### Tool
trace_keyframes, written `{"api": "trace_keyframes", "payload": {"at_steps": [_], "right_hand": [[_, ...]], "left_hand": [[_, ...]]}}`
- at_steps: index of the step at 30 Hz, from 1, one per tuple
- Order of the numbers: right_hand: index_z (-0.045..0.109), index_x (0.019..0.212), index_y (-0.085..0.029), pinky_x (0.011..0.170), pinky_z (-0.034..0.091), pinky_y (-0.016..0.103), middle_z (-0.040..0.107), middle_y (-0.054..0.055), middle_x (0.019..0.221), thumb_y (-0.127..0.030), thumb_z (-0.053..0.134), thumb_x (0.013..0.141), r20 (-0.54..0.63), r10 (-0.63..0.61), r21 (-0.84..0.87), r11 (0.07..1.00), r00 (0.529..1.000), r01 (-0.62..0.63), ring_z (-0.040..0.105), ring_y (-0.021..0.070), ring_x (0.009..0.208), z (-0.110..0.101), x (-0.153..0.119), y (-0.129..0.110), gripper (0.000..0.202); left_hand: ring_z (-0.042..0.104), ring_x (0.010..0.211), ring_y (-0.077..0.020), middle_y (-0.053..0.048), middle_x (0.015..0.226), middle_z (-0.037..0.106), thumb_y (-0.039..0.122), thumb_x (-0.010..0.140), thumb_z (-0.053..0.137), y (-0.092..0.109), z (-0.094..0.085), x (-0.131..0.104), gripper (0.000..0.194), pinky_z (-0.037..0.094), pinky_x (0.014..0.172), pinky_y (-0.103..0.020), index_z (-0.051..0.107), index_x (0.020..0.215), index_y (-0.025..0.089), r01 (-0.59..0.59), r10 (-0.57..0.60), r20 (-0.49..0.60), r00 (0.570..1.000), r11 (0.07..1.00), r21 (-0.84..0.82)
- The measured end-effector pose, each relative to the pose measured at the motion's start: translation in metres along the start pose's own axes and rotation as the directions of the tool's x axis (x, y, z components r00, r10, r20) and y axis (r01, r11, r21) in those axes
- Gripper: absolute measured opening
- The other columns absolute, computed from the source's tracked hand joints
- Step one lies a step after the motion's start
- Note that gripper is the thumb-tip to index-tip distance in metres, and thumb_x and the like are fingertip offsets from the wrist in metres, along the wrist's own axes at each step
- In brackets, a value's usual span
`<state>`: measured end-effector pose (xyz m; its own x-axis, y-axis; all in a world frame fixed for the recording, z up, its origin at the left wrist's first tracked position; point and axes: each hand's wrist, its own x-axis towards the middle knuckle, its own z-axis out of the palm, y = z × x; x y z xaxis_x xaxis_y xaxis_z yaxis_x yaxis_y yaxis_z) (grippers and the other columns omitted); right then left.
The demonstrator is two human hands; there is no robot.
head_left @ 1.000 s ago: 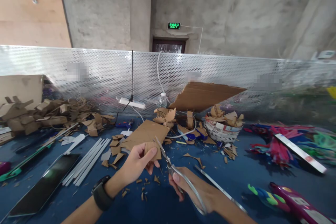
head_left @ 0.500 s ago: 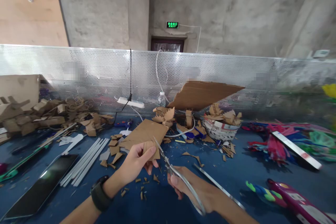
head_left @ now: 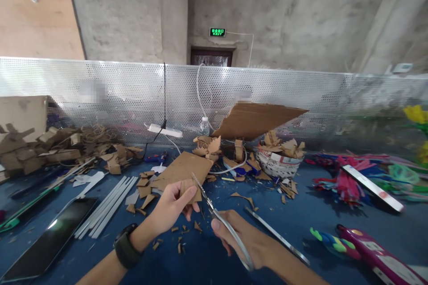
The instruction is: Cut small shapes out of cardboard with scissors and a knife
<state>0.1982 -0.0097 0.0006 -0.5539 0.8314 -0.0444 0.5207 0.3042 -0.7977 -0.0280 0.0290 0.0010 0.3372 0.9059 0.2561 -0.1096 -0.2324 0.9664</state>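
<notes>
Between the thumb and fingers of my left hand (head_left: 175, 202) is a small piece of cardboard (head_left: 198, 195). My right hand (head_left: 234, 231) is wrapped round the handles of a pair of scissors (head_left: 210, 203), whose blades point up and left beside the upper right edge of that piece. A larger flat cardboard sheet (head_left: 185, 168) lies on the blue table just beyond. Small cardboard scraps (head_left: 180, 240) are scattered below my left hand, and cut pieces (head_left: 144, 190) lie to its left.
White sticks (head_left: 107, 207) and a dark tablet (head_left: 53, 240) lie on the left. Behind are a power strip (head_left: 165, 131), a propped cardboard sheet (head_left: 261, 120) and a basket of scraps (head_left: 279, 162). A metal strip (head_left: 277, 234) lies right of my right hand.
The scissors have turned slightly, their handles shifting left and up. The whole view has moved a little; my left hand keeps its grip on the piece.
</notes>
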Motion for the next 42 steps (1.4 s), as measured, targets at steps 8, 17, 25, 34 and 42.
{"api": "trace_keyframes", "payload": {"at_steps": [8, 17, 25, 34, 42], "right_hand": [[0.044, 0.072, -0.023, 0.052, 0.036, 0.027, 0.048, -0.003, 0.054, -0.096, 0.027, 0.087, -0.055, 0.026, 0.084, 0.996, 0.998, -0.021, 0.049, 0.0136, 0.05, 0.014, 0.008, 0.014, 0.077], [0.045, 0.074, -0.022, 0.06, 0.04, 0.029, 0.048, -0.003, 0.061, -0.096, 0.028, 0.087, -0.025, -0.026, 0.135, 0.99, 0.999, 0.029, 0.051, 0.0149, 0.057, 0.001, 0.007, 0.007, 0.077], [0.05, 0.077, -0.02, 0.059, 0.039, 0.028, 0.05, -0.003, 0.062, -0.097, 0.031, 0.085, 0.006, -0.052, 0.149, 0.987, 0.999, 0.051, 0.049, 0.0145, 0.056, -0.001, 0.006, 0.01, 0.079], [0.055, 0.08, -0.019, 0.058, 0.04, 0.027, 0.051, -0.002, 0.064, -0.087, 0.033, 0.095, 0.004, -0.1, 0.158, 0.983, 0.995, 0.098, 0.051, 0.014, 0.056, 0.001, 0.01, 0.024, 0.073], [0.058, 0.08, -0.018, 0.058, 0.04, 0.027, 0.051, -0.002, 0.061, -0.085, 0.03, 0.097, 0.008, -0.118, 0.147, 0.982, 0.993, 0.116, 0.052, 0.0144, 0.054, 0.0, 0.012, 0.025, 0.075]], "left_hand": [[0.066, 0.049, -0.0135, -0.009, 0.071, 0.077, 0.07, 0.082, 0.074, -0.001, 0.002, -0.001, 0.056, 0.054, 0.05, -0.024, 0.059, 0.075, 0.017, 0.071, -0.072, -0.033, 0.997, 0.996, -0.046], [0.079, 0.075, -0.0206, -0.012, 0.088, 0.082, 0.067, 0.08, 0.079, 0.0, -0.001, 0.0, 0.054, 0.058, 0.059, -0.023, 0.064, 0.085, 0.016, 0.093, -0.098, -0.084, 0.992, 0.994, -0.053], [0.077, 0.071, -0.019, -0.011, 0.088, 0.081, 0.066, 0.079, 0.079, 0.005, 0.001, 0.0, 0.054, 0.059, 0.058, -0.024, 0.064, 0.089, 0.016, 0.072, -0.082, -0.122, 0.989, 0.994, -0.083], [0.075, 0.07, -0.019, -0.009, 0.084, 0.079, 0.063, 0.08, 0.08, 0.001, 0.0, 0.001, 0.049, 0.057, 0.055, -0.023, 0.066, 0.085, 0.016, 0.075, -0.079, -0.121, 0.99, 0.997, -0.036], [0.048, 0.044, -0.0083, 0.007, 0.055, 0.049, 0.058, 0.082, 0.079, 0.002, 0.0, 0.0, 0.045, 0.051, 0.044, -0.022, 0.06, 0.072, 0.018, 0.066, -0.064, -0.043, 0.997, 0.997, 0.051]]}}
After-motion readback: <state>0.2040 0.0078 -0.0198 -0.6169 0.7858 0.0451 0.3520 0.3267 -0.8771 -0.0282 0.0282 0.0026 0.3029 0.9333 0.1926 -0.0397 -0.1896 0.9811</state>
